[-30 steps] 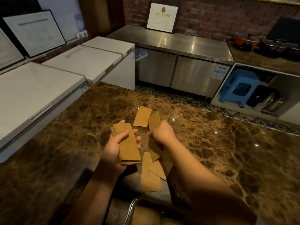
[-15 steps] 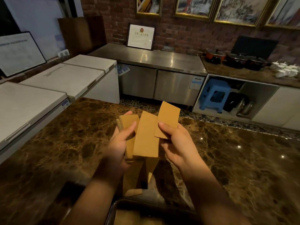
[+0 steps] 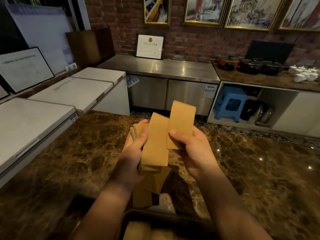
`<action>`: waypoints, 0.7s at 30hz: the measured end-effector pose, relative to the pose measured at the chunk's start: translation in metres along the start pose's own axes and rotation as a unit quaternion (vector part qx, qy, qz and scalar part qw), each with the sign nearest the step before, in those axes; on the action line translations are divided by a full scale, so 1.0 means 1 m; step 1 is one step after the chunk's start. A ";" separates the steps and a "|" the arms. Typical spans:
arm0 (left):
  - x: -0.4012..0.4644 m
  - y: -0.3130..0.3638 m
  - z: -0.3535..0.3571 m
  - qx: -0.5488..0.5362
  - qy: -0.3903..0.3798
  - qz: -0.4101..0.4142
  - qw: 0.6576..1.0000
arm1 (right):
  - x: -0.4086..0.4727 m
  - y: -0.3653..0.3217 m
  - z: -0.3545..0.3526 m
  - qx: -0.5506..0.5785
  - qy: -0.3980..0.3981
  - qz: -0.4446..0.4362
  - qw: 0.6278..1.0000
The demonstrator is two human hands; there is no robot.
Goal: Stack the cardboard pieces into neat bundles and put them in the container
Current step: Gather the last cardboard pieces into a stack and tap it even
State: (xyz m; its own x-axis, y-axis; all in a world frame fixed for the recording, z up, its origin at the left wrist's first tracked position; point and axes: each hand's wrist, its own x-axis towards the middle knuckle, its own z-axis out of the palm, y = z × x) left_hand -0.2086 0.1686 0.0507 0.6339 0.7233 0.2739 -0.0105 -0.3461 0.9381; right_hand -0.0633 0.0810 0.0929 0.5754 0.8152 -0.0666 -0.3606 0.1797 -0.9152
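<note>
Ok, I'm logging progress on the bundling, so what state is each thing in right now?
Left hand: gripping a bundle.
Bundle: upright, top piece askew.
Right hand: pinching a single piece.
Single piece: raised, not yet on the bundle.
Loose pieces: lying on the counter.
Container: holds cardboard already.

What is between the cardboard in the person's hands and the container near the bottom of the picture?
Nothing visible blocks the way. The left hand grips the cardboard bundle and the right hand a single cardboard piece, both raised above the marble counter. The container sits just below; only loose pieces lie on the counter beyond its rim.
</note>
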 end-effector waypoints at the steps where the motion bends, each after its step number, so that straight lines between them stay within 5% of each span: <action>1: 0.000 0.001 0.000 0.031 -0.006 0.000 0.999 | -0.002 -0.003 0.000 0.006 0.004 -0.037 0.999; 3: 0.003 0.001 -0.004 0.089 -0.008 0.019 0.996 | -0.010 -0.011 -0.002 -0.011 -0.006 -0.116 0.993; 5: -0.002 0.002 -0.005 -0.013 -0.019 -0.018 1.000 | -0.020 -0.017 -0.005 -0.108 -0.054 -0.210 0.970; 8: -0.005 0.009 -0.001 -0.047 -0.009 0.018 0.999 | -0.024 -0.016 -0.018 -0.276 -0.211 -0.401 0.848; 12: -0.003 0.008 -0.007 0.056 0.057 0.111 0.991 | -0.019 0.000 -0.034 -0.416 -0.248 -0.402 0.777; 15: -0.001 0.001 -0.011 0.107 -0.012 0.174 0.979 | -0.020 0.007 -0.038 -0.445 -0.257 -0.396 0.760; 18: 0.001 -0.003 -0.014 0.127 -0.002 0.162 0.978 | -0.020 0.005 -0.044 -0.440 -0.234 -0.388 0.775; 19: -0.002 -0.004 -0.015 0.147 0.024 0.166 0.975 | -0.022 0.007 -0.047 -0.409 -0.210 -0.361 0.812; 21: -0.001 -0.001 -0.016 0.159 0.053 0.157 0.973 | -0.027 0.005 -0.043 -0.232 -0.134 -0.198 0.943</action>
State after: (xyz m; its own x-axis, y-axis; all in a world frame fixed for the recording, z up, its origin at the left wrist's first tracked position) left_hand -0.2219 0.1782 0.0527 0.5546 0.6032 0.5732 0.0592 -0.7157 0.6959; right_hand -0.0488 0.0358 0.0731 0.3699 0.8552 0.3631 0.2388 0.2902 -0.9267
